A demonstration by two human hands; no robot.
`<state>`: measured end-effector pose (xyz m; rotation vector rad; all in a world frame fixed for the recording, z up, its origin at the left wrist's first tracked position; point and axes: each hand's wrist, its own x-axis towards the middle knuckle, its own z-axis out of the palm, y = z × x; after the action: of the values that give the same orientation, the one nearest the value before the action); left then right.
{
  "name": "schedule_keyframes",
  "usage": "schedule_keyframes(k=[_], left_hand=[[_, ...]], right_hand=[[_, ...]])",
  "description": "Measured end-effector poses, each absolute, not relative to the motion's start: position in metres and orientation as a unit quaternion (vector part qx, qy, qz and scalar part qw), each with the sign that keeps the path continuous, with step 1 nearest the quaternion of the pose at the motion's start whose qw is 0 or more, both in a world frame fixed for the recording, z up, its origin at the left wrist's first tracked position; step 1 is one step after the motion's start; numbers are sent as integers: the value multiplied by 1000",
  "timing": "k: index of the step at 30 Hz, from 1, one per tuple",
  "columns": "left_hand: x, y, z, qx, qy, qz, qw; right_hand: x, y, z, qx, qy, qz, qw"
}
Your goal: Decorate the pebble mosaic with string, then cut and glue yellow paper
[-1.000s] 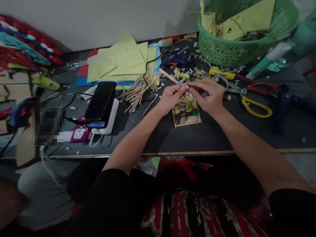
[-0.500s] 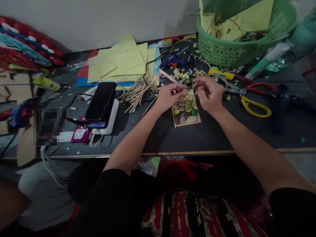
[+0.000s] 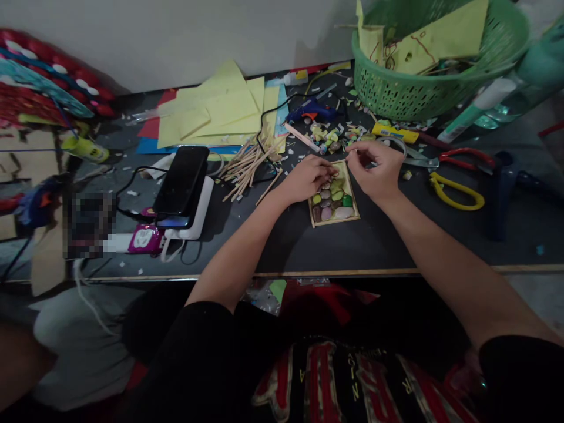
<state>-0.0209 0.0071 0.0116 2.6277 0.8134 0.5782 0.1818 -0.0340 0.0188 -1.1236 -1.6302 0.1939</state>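
A small yellow card (image 3: 347, 179) edged with thin wooden sticks lies flat on the dark table. Green, grey, brown and pinkish pebbles (image 3: 331, 202) cover its lower part. Over the card's upper left is my left hand (image 3: 308, 178), its fingers bent and close together, hiding the drawn part of the card. What lies under those fingertips is hidden. My right hand (image 3: 374, 167) is just past the card's top right corner, thumb and fingers pinched together. Anything in that pinch is too small to name. Behind the hands lies a heap of small coloured pebbles (image 3: 332, 138).
Thin wooden sticks (image 3: 247, 167) lie left of my hands, below yellow paper sheets (image 3: 211, 111). A blue glue gun (image 3: 312, 110) and green basket (image 3: 396, 88) stand behind. Red-handled pliers (image 3: 467, 157) and yellow-handled scissors (image 3: 458, 197) lie right. A phone (image 3: 181, 179) rests on a white power bank (image 3: 200, 208).
My left hand has come down over the card's upper part, covering the drawing there. The fingers of my right hand have drawn together into a pinch. The card has stayed in place.
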Motion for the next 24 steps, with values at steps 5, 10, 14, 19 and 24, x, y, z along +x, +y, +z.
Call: schedule_keyframes(k=[5,10,14,19,24], left_hand=[[-20,2,18,886,330,272,178],[-19,-6,29,856,363,333,160],[-19,-8,30,849,370,350,138],[-18,-6,25,861,356,340,125],[-19,-3,21,870,349,327,118]], right_hand=[[181,-32,18,-469,-686,109,545],[179,-33,19,-457,-703,116,532],[179,-34,20,-463,-707,129,518],[178,-36,22,-457,-714,139,512],[178,-35,21,-467,-715,134,502]])
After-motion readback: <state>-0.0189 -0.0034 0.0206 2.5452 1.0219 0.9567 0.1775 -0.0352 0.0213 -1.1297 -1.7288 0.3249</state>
